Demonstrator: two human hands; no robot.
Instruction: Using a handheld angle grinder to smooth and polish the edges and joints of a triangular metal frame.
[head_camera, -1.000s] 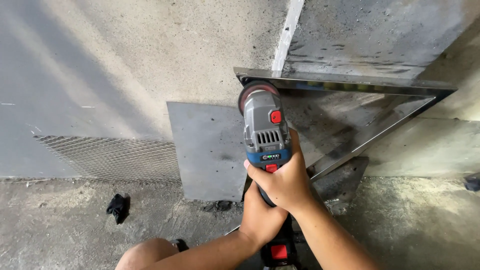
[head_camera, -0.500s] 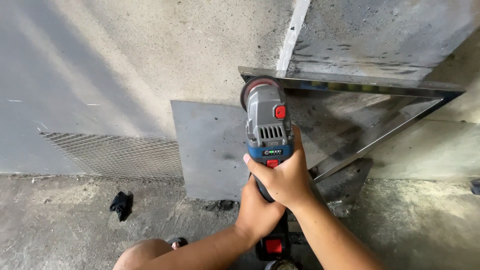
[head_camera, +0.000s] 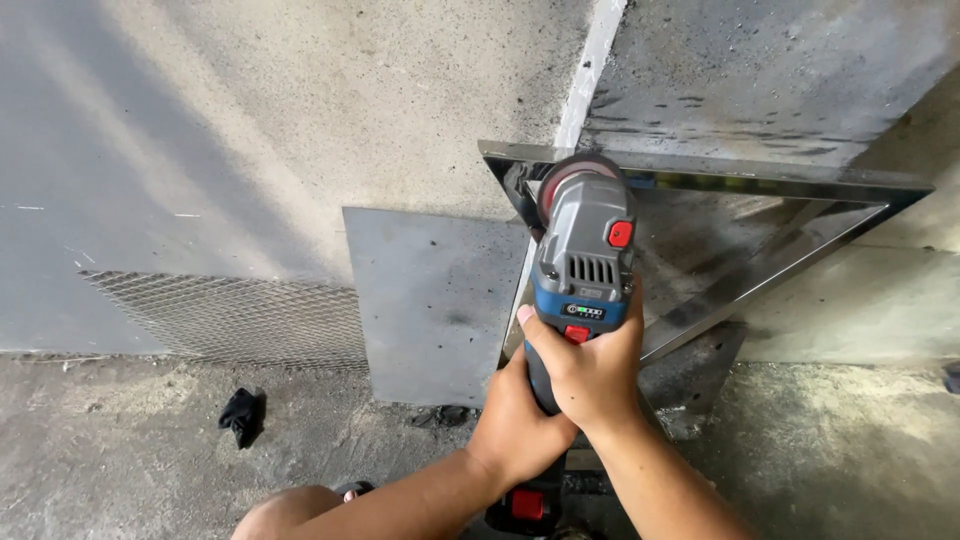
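Down at the bottom edge much is cut off — the knee (head_camera: 285, 512), both forearms and the grinder's red-buttoned battery end (head_camera: 527, 505) all run out of view, and the small black scrap (head_camera: 242, 414) on the concrete floor (head_camera: 110, 450) is too crumpled to identify. Left of the hands, a strip of metal mesh (head_camera: 230, 315) and a flat grey steel plate (head_camera: 435, 300) lean against the wall. The left hand (head_camera: 515, 425) comes in from the lower left, fingers wrapped shut around the lower handle, mostly hidden under the other hand. The right hand (head_camera: 590, 370) sits just above it, fingers curled tight around the body of the angle grinder (head_camera: 583, 265), thumb lying along its left side. The grinder's long axis runs nearly upright in view, tilted slightly right, head pointing away toward the wall — its disc (head_camera: 572, 172) meets the top left corner of a shiny triangular metal frame (head_camera: 780, 255), though the contact point itself is hidden behind the guard
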